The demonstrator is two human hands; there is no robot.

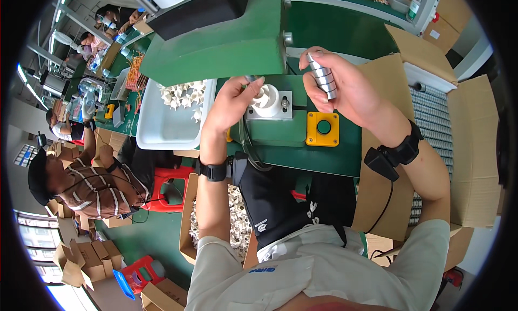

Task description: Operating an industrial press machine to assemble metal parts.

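Observation:
My right hand is closed around a short stack of shiny metal cylinders, raised above the green machine base. My left hand is at the press fixture, thumb and fingers drawn together beside a white round holder. A small grey bit shows at those fingertips, too hidden to name. Inside the holder's opening sits a cream-white part. The holder stands on a metal plate beneath the green press head. A yellow box with a round dark button is to its right.
White pronged parts lie in a white tray to the left; more fill a carton below. An open carton at right holds rows of metal cylinders. A person in a striped shirt sits at left near a red stool.

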